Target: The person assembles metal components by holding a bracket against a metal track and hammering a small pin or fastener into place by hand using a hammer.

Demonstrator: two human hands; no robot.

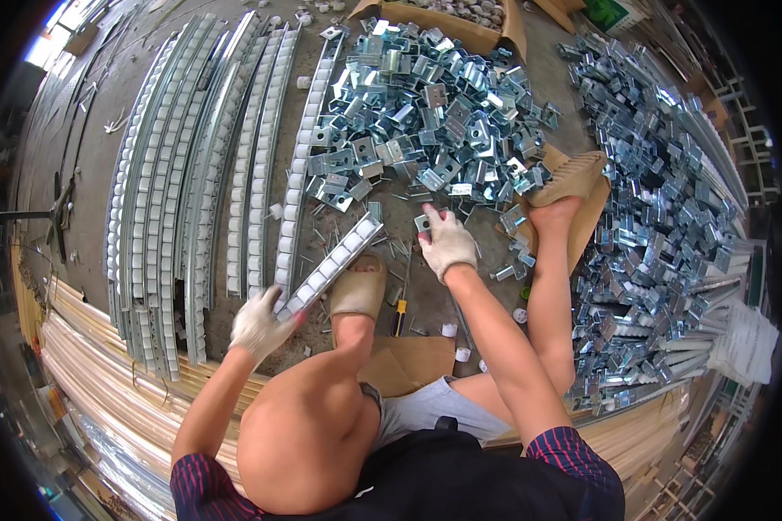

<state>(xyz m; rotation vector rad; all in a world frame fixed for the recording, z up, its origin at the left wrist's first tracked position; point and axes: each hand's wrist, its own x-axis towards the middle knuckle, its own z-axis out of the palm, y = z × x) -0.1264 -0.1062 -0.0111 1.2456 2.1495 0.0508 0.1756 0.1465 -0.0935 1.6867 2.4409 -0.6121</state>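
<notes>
My left hand (259, 323), in a white glove, grips the near end of a short metal roller track (332, 263) with white rollers that slants up toward the right. My right hand (447, 243), also gloved, reaches forward and closes on a small shiny metal bracket (423, 223) at the near edge of a big heap of brackets (426, 113). My feet in tan slippers rest on the concrete floor, one (357, 288) under the track, the other (566, 177) by the heap.
Several long roller tracks (191, 174) lie side by side at the left. A second pile of brackets (660, 200) fills the right. Loose pins and white rollers litter the floor, with a yellow-handled tool (400, 318), cardboard (408, 360) and light boards (104, 373) nearby.
</notes>
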